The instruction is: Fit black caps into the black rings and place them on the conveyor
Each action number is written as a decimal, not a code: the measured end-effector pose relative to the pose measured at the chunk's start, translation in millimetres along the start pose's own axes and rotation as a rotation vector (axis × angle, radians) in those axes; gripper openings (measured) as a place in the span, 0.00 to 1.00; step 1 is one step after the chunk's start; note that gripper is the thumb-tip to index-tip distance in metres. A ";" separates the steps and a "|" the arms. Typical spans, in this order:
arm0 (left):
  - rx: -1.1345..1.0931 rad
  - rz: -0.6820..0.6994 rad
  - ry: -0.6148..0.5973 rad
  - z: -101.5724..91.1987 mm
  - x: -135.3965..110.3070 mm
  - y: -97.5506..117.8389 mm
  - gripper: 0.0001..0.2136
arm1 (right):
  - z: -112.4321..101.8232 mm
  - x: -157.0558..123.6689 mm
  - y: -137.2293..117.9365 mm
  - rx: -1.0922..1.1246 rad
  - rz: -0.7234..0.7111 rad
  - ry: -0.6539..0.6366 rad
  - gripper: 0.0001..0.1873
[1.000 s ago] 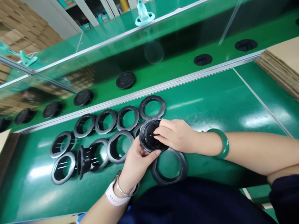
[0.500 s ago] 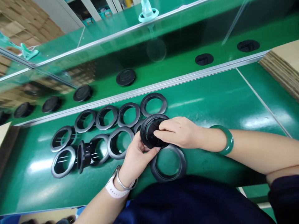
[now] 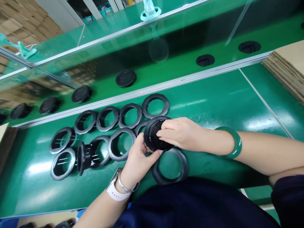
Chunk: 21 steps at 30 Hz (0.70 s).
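Both my hands hold one black round part (image 3: 155, 136) just above the green table (image 3: 218, 104). My left hand (image 3: 139, 160) grips its lower left rim with thumb and fingers. My right hand (image 3: 181, 133) lies over its right side, fingertips pressed on a black disc set inside the ring. Directly below the held part a black ring (image 3: 169, 167) lies flat. Several more black rings (image 3: 155, 104) sit in two rows to the left, one ring (image 3: 82, 158) standing on edge.
Beyond a metal rail (image 3: 190, 79) runs a green conveyor belt carrying several black capped discs (image 3: 125, 78). A stack of flat cardboard (image 3: 287, 68) lies at the right edge. A teal clip (image 3: 148, 11) stands on the glass shelf above.
The disc has settled deeper into the ring under my right fingertips, and the held part has tilted slightly. The discs on the belt have drifted a little left.
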<state>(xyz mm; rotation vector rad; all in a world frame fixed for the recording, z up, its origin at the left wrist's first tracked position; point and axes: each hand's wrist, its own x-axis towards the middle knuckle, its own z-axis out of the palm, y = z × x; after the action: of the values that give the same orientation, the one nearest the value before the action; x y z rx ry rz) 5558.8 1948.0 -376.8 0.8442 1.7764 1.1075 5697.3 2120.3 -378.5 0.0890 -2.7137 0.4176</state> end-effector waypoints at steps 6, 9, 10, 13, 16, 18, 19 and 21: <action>0.057 0.044 0.036 1.2 -1.0 -1.7 0.22 | 4.8 -1.2 -9.5 -0.067 0.005 0.073 0.16; 0.128 0.081 0.056 0.8 -2.3 -3.6 0.23 | 5.6 -2.5 -16.4 -0.100 -0.003 0.076 0.20; 0.158 0.097 0.065 0.5 -2.8 -4.3 0.23 | 5.6 -2.8 -18.6 -0.117 0.002 0.069 0.21; 0.222 0.126 0.082 0.1 -3.6 -6.2 0.23 | 5.2 -2.2 -22.9 -0.153 0.017 0.041 0.22; 0.198 0.123 0.087 1.1 -3.1 -7.5 0.23 | 4.0 1.1 -21.6 -0.139 0.009 0.011 0.21; 0.126 0.106 0.087 2.1 -1.7 -7.8 0.23 | 2.2 3.7 -17.6 -0.099 0.003 0.039 0.19; 0.078 0.095 0.087 2.5 -0.8 -7.6 0.23 | 1.2 4.8 -15.0 -0.064 0.010 0.087 0.17; -0.029 0.073 0.086 3.1 1.3 -6.7 0.25 | -0.2 6.0 -9.3 0.038 0.085 0.255 0.14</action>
<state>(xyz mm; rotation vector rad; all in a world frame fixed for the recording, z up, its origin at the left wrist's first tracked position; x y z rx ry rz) 5560.4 1947.6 -384.2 0.8611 1.8080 1.2304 5692.9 2111.6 -373.4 -0.0660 -2.4646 0.4717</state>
